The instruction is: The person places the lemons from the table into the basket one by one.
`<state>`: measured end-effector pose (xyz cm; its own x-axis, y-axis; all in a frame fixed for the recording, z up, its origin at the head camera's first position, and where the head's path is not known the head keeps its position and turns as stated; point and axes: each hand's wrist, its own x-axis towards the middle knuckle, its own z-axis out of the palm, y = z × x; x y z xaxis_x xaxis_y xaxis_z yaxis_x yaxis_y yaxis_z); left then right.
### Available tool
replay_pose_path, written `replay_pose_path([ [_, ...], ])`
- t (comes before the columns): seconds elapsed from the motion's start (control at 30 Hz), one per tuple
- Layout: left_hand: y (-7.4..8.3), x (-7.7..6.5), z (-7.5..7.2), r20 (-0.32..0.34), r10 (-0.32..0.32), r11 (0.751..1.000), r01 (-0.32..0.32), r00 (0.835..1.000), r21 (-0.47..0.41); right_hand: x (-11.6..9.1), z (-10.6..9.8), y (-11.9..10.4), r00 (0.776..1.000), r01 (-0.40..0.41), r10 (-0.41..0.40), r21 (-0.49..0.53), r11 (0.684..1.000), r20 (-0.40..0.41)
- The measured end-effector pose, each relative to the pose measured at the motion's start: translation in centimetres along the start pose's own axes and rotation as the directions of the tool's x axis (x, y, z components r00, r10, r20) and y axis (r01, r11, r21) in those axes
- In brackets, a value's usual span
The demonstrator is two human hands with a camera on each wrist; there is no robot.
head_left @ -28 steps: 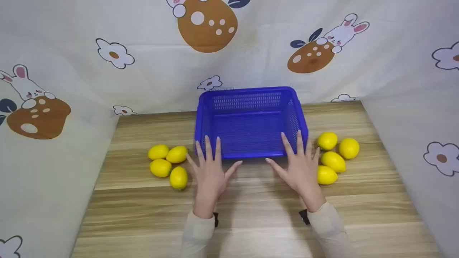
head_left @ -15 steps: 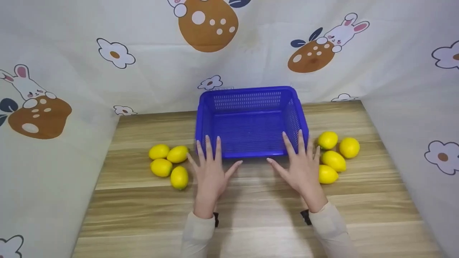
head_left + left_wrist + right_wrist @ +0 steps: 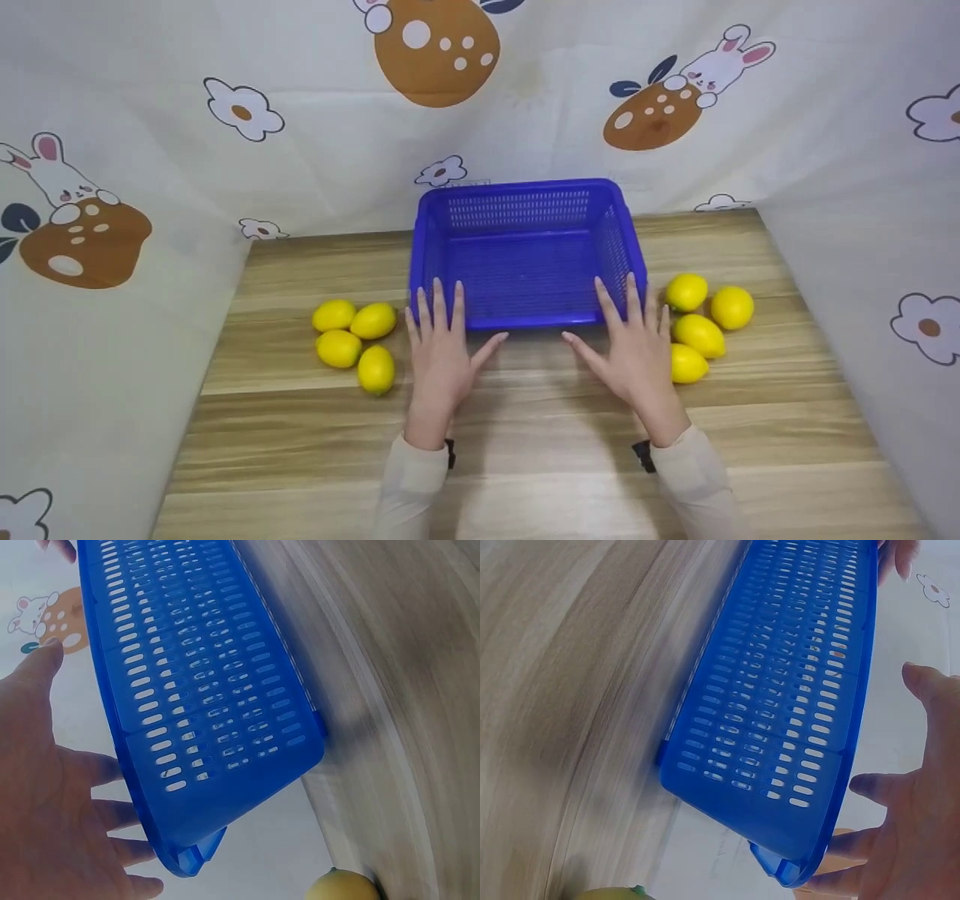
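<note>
A blue plastic basket [image 3: 534, 322] with slotted walls and nothing inside stands at the back middle of the table. My left hand [image 3: 441, 364] is spread over its near left corner, fingers straight and thumb pointing inward. Mirroring it, my right hand [image 3: 636, 360] spreads over the near right corner. In the left wrist view the fingers of the left hand [image 3: 52, 810] pass behind the basket's rim [image 3: 124, 757]. The right wrist view has the right hand [image 3: 915, 825] with fingertips right at the rim [image 3: 855, 742]. Neither hand holds anything.
Several yellow lemons [image 3: 338, 349] lie in a cluster left of the basket. Another cluster of lemons [image 3: 699, 335] lies to the right, one partly behind my right hand. Cloth walls [image 3: 322, 150] printed with rabbits and flowers enclose the wooden table [image 3: 300, 442].
The left hand's little finger has drawn in toward its other fingers, away from the left lemons. The view has shifted very slightly; basket and lemons stay put.
</note>
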<state>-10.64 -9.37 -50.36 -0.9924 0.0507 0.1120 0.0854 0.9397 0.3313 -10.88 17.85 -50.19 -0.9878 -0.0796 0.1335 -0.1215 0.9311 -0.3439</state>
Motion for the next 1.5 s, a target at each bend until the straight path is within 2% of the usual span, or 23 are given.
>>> replay_pose_path([
  [0.27,-0.4,0.3,-0.3,0.019,-0.007,1.0,0.007,1.0,-0.019,-0.2,-0.1,0.3,1.0,0.021,-0.021,0.018,1.0,0.001],
  [0.53,-0.8,0.8,-0.6,0.012,-0.008,1.0,0.008,1.0,0.008,-0.6,0.2,0.6,0.995,0.063,-0.061,0.019,0.998,-0.073],
  [0.73,-1.0,1.0,-0.6,0.001,-0.001,1.0,0.001,1.0,-0.005,-0.9,0.2,0.9,0.992,0.076,-0.072,0.034,0.997,-0.102],
  [1.03,-1.2,1.3,-0.6,-0.004,-0.002,1.0,0.002,1.0,-0.017,-1.6,-0.1,1.3,0.99,0.09,-0.082,0.067,0.994,-0.111],
  [1.5,-1.5,1.8,-0.8,0.042,-0.026,0.999,0.028,0.999,-0.043,-2.6,-0.3,1.8,0.99,0.086,-0.076,0.088,0.992,-0.115],
])
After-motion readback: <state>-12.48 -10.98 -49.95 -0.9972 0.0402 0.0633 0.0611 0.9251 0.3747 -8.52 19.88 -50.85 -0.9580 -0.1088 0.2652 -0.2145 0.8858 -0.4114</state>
